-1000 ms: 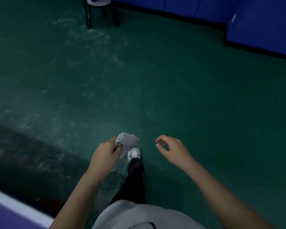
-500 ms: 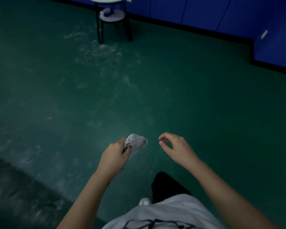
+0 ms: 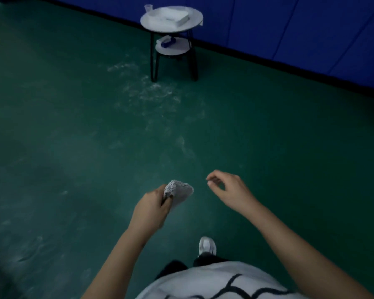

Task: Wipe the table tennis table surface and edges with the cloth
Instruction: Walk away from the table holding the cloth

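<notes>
- Cloth [image 3: 178, 192] is sitting bunched in the left grip [image 3: 151, 209], fingers curling round it, at about 6 o'clock in view.
- Right grip [image 3: 229, 190] is hanging just beside, at the cloth's 3 o'clock, loosely curled and holding nothing.
- Step, my read: carrying the cloth, not wiping; the table tennis desk isn't showing.
- Next: probably turning to find that desk, then getting the cloth flat on it.
- Green floor [image 3: 73, 126] is showing pale scuffs; small round desk [image 3: 156, 25] is standing at 12 o'clock near the blue wall [image 3: 289, 29].

Small round two-tier side table [image 3: 158, 22] top centre, white box [image 3: 175, 17] on it; blue wall [image 3: 289, 29] behind; scuffed green floor [image 3: 73, 126].
</notes>
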